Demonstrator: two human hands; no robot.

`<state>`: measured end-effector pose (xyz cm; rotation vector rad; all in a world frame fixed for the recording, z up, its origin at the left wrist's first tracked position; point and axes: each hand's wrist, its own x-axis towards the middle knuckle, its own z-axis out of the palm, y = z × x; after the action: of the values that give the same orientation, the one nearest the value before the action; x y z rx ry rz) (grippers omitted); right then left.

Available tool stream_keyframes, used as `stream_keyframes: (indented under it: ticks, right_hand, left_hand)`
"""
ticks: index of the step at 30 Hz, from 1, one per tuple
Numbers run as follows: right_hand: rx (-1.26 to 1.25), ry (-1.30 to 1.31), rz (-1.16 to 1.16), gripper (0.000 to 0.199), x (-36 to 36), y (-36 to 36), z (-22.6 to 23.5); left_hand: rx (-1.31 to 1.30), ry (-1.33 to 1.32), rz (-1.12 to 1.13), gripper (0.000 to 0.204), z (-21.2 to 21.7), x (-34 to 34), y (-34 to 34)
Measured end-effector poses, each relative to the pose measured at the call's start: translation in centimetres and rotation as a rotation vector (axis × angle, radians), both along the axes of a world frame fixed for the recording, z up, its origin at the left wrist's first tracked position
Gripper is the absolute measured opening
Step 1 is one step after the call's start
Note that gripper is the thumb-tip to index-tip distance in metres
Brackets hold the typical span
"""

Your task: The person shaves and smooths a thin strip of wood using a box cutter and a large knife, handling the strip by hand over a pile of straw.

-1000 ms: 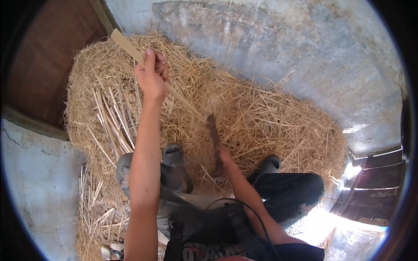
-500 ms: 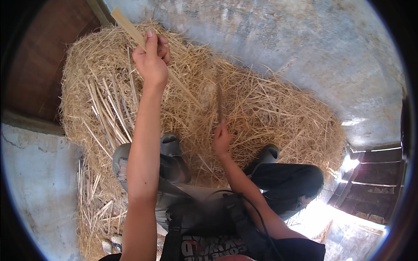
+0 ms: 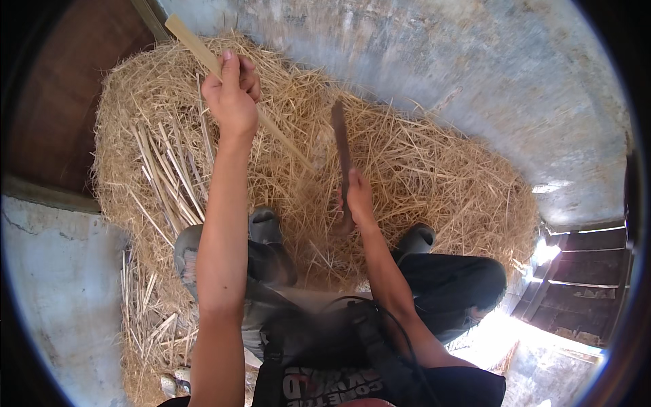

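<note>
Left hand (image 3: 232, 102) grips flat bamboo strip (image 3: 192, 45) over straw pile (image 3: 441, 169), long axis slanting upper left to lower right; right hand (image 3: 359, 198), fingers closed, grips dark knife (image 3: 340, 136) pointing forward

Straw (image 3: 441, 176) fills the middle, a wall (image 3: 441, 54) behind it and a panel (image 3: 74, 88) at the far left. Sticks (image 3: 169, 173) lie on the straw, left of the left forearm. In the left hand (image 3: 232, 95), a slat (image 3: 193, 45) slants inward; right of its near end is the knife (image 3: 342, 136) in the right hand (image 3: 359, 197). One boot (image 3: 264, 227) is between the forearms, another (image 3: 417, 239) right of both.
</note>
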<state>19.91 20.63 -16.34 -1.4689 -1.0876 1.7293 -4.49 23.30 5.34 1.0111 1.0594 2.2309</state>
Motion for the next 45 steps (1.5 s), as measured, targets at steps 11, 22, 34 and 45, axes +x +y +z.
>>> stream_keyframes:
  ticks: [11, 22, 34, 45]
  right_hand:
    - [0.372, -0.828, 0.417, 0.031, 1.8, -8.8, -14.5]
    - [-0.668, 0.138, 0.194, 0.036, 4.8, -2.6, -13.3]
    - [0.160, -0.216, 0.178, 0.050, -0.6, -2.7, 0.9]
    - [0.531, -0.784, 0.531, 0.055, 1.9, -9.5, -15.3]
  left_hand:
    - [-0.034, -0.001, 0.002, 0.039, 0.3, 0.7, 0.0]
    - [-0.019, -0.003, 0.002, 0.038, 0.6, 0.9, -0.1]
    - [0.012, -0.013, 0.029, 0.039, -0.1, -0.8, -0.6]
    - [-0.008, -0.010, 0.047, 0.040, 0.2, 0.1, 0.4]
